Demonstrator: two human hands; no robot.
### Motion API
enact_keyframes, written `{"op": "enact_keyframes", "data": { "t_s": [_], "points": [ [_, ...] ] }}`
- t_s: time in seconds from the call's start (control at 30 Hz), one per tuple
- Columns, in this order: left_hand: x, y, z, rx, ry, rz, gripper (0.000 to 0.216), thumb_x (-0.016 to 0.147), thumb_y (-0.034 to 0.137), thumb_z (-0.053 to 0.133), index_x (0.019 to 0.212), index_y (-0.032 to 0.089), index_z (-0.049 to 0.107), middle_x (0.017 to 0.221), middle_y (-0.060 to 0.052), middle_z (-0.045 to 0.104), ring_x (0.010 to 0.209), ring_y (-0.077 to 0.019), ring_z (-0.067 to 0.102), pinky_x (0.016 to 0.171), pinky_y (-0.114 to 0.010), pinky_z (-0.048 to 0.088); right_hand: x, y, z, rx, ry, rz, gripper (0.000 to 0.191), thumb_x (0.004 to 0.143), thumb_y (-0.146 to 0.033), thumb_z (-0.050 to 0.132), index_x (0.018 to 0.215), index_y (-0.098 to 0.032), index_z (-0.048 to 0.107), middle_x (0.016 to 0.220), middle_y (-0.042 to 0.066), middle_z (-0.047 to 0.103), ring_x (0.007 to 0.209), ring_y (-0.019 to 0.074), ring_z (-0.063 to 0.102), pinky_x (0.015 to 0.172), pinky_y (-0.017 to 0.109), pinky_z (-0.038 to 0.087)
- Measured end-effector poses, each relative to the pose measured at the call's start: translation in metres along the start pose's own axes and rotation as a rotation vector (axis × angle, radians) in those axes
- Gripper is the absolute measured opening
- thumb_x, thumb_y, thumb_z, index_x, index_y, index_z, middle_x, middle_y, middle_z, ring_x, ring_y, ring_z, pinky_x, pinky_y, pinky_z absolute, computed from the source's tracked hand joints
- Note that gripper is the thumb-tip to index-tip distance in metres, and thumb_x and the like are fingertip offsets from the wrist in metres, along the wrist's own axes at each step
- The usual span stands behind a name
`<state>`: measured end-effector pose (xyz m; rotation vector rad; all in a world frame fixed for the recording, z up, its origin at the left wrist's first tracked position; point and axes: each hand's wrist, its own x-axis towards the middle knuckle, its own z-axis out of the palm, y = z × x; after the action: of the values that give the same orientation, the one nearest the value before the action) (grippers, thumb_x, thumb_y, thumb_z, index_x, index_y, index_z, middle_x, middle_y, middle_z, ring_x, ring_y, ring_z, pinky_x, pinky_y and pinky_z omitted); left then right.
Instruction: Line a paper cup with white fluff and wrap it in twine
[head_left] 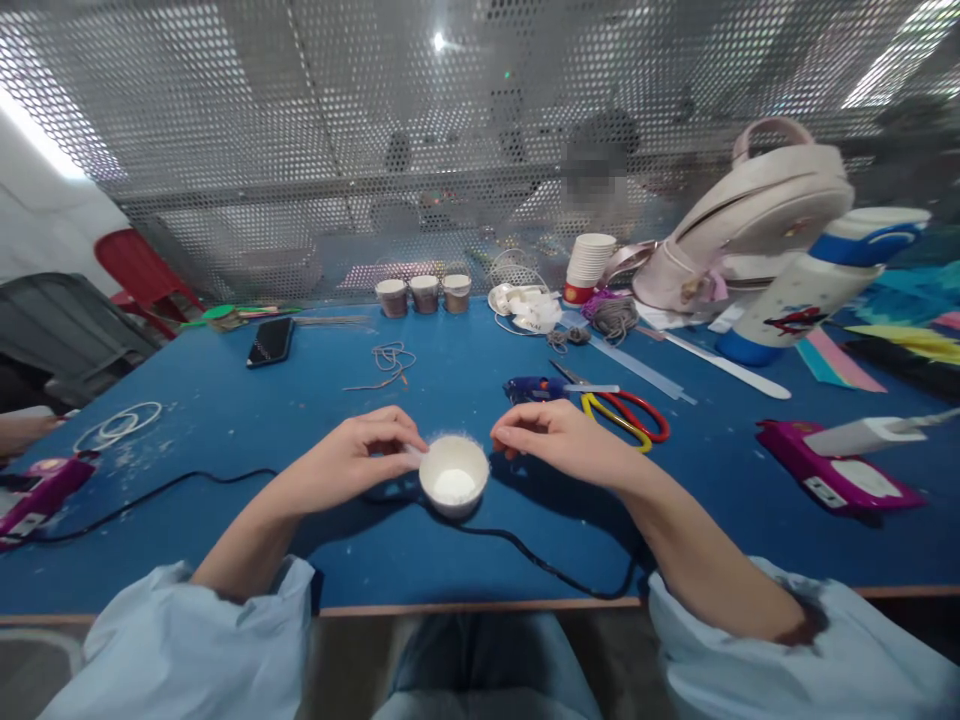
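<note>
A small white paper cup (454, 478) stands upright in front of me, its inside showing, with thin fuzzy fibres around the rim. My left hand (367, 452) is at the cup's left side, thumb and fingers pinching a small whitish piece (414, 455) against the rim. On the other side, my right hand (559, 437) is held just off the cup, fingers curled and thumb close to the fingertips; whether anything thin is between them cannot be made out. Behind the right hand lie a blue glue gun (534, 388) and red-and-yellow scissors (628, 415).
A black cable (525, 550) runs in front of the cup. Three filled cups (424, 295), grey cord (390, 362) and a phone (270, 342) are farther back. Rightward are stacked cups (590, 262), a bag (757, 210), a bottle (810, 290) and a magenta power strip (840, 475).
</note>
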<state>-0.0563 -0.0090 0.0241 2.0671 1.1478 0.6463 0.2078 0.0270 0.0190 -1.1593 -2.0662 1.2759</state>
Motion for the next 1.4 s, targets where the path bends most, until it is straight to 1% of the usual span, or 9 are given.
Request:
{"op": "enact_keyframes", "data": {
  "t_s": [0.17, 0.3, 0.43, 0.6, 0.7, 0.87, 1.13, 1.27, 1.4],
  "points": [
    [-0.015, 0.002, 0.008, 0.038, 0.041, -0.017, 0.024, 0.085, 0.029, 0.058, 0.108, 0.022, 0.063, 0.108, -0.005, 0.059, 0.092, -0.0159, 0.058, 0.081, -0.029, 0.05, 0.0, -0.001, 0.006, -0.03, 0.001, -0.026, 0.023, 0.085, -0.035, 0.055, 0.083, -0.016, 0.068, 0.077, 0.003, 0.068, 0.072, 0.0155, 0.062, 0.068, 0.027, 0.047],
    [-0.015, 0.003, 0.008, 0.129, 0.025, 0.026, 0.03, 0.088, 0.025, 0.053, 0.117, 0.024, 0.059, 0.117, -0.007, 0.056, 0.1, -0.0178, 0.057, 0.084, -0.031, 0.05, -0.005, -0.002, 0.001, -0.008, 0.068, -0.035, 0.023, 0.084, -0.037, 0.056, 0.083, -0.017, 0.068, 0.079, 0.003, 0.069, 0.073, 0.0157, 0.063, 0.069, 0.027, 0.047],
    [-0.004, 0.007, 0.0, 0.225, -0.074, 0.134, 0.026, 0.09, 0.022, 0.051, 0.11, 0.025, 0.067, 0.123, -0.009, 0.054, 0.108, -0.0199, 0.055, 0.093, -0.035, 0.046, -0.013, 0.006, -0.011, 0.0, 0.134, -0.031, 0.028, 0.084, -0.042, 0.055, 0.084, -0.017, 0.068, 0.079, 0.004, 0.069, 0.076, 0.0167, 0.063, 0.07, 0.028, 0.047],
    [0.011, 0.011, -0.008, 0.247, -0.138, 0.209, 0.02, 0.09, 0.023, 0.052, 0.095, 0.021, 0.071, 0.12, -0.01, 0.056, 0.106, -0.019, 0.056, 0.095, -0.034, 0.043, -0.017, 0.018, -0.016, -0.062, 0.104, 0.012, 0.03, 0.085, -0.044, 0.054, 0.085, -0.016, 0.068, 0.08, 0.005, 0.069, 0.074, 0.0177, 0.063, 0.07, 0.03, 0.048],
    [0.018, 0.016, -0.009, 0.237, -0.125, 0.233, 0.021, 0.091, 0.026, 0.051, 0.094, 0.019, 0.071, 0.114, -0.01, 0.06, 0.111, -0.0197, 0.055, 0.095, -0.032, 0.042, -0.015, 0.017, -0.005, -0.093, 0.024, -0.043, 0.032, 0.082, -0.042, 0.059, 0.1, -0.016, 0.065, 0.091, 0.006, 0.069, 0.08, 0.0182, 0.063, 0.075, 0.032, 0.049],
    [0.031, 0.027, -0.004, 0.17, -0.053, 0.253, 0.021, 0.09, 0.026, 0.051, 0.089, 0.018, 0.07, 0.105, -0.008, 0.065, 0.101, -0.0184, 0.06, 0.09, -0.032, 0.045, -0.012, 0.014, 0.023, -0.099, -0.108, -0.188, 0.069, 0.07, -0.042, 0.074, 0.13, -0.019, 0.048, 0.13, 0.011, 0.055, 0.11, 0.0241, 0.056, 0.093, 0.038, 0.044],
    [0.046, 0.025, 0.005, 0.064, -0.063, 0.249, 0.019, 0.089, 0.027, 0.054, 0.089, 0.017, 0.07, 0.089, -0.005, 0.071, 0.086, -0.0155, 0.062, 0.081, -0.027, 0.048, 0.001, 0.021, 0.053, -0.068, -0.025, -0.291, 0.083, 0.065, -0.037, 0.079, 0.136, -0.017, 0.042, 0.133, 0.013, 0.053, 0.121, 0.0278, 0.049, 0.102, 0.043, 0.037],
    [0.051, 0.023, 0.007, -0.006, -0.074, 0.209, 0.018, 0.087, 0.028, 0.057, 0.09, 0.017, 0.071, 0.092, -0.005, 0.073, 0.084, -0.0151, 0.064, 0.078, -0.025, 0.049, 0.004, 0.019, 0.052, -0.07, -0.045, -0.253, 0.074, 0.066, -0.036, 0.078, 0.13, -0.014, 0.048, 0.128, 0.013, 0.056, 0.115, 0.0271, 0.053, 0.098, 0.042, 0.041],
    [0.058, 0.018, 0.007, -0.11, -0.087, 0.128, 0.018, 0.084, 0.029, 0.06, 0.089, 0.016, 0.071, 0.093, -0.004, 0.074, 0.083, -0.015, 0.066, 0.074, -0.024, 0.05, 0.005, 0.018, 0.045, -0.065, -0.113, -0.231, 0.081, 0.065, -0.036, 0.077, 0.134, -0.012, 0.041, 0.132, 0.013, 0.053, 0.117, 0.0265, 0.051, 0.101, 0.042, 0.039]
  ]
}}
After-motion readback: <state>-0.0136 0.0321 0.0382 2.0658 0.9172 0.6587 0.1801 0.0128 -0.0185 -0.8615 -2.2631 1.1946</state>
